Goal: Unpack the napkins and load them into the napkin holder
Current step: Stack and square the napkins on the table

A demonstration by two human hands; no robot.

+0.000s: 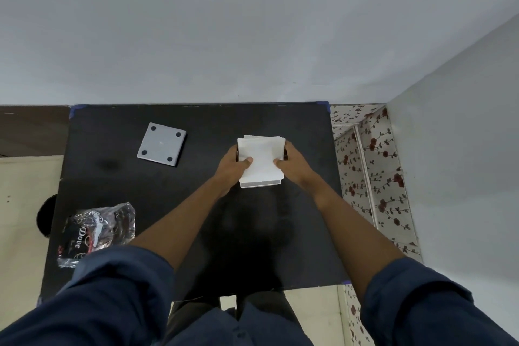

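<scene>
Black table [196,126]: crumpled wrapper [97,232] apparently reads "Dove".

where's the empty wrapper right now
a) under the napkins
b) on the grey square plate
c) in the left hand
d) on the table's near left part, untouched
d: the wrapper lies alone on the near left of the table, while both hands, left hand and right hand, hold the napkins.

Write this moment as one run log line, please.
step: loading napkins | left hand, right hand: both gripping stack | holder: under stack | wrapper: empty, left
</scene>
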